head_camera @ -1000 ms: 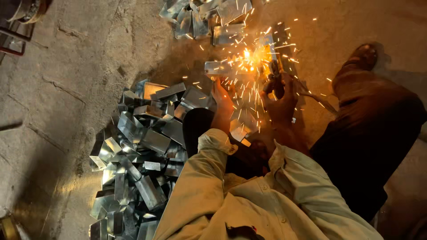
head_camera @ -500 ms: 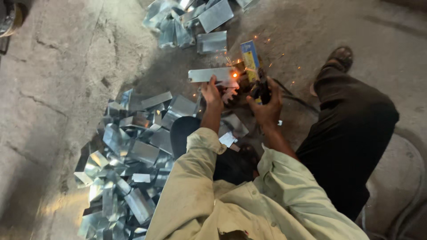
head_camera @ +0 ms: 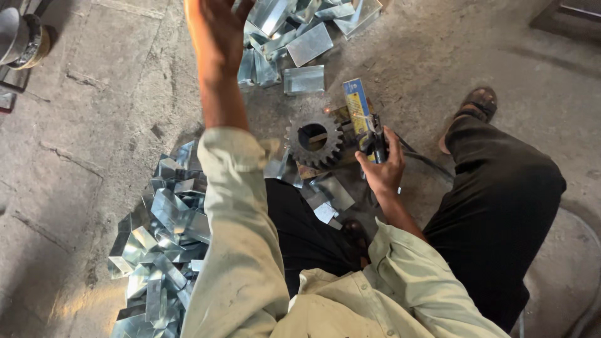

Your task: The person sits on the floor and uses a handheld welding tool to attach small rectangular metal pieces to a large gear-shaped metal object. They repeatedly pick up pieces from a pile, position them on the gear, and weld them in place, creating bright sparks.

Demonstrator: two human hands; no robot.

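Since half a second ago the left hand [head_camera: 216,31] has lifted off the workpiece and now reaches far forward, empty, fingers spread, above the upper heap of metal boxes [head_camera: 300,28]. Sparks have died down. Beside the left sleeve a second pile of boxes [head_camera: 159,231] lies on the concrete floor [head_camera: 94,81]. A toothed gear [head_camera: 315,139] sits centre, and the right hand [head_camera: 382,166] grips a dark welding holder [head_camera: 377,141] just beside it
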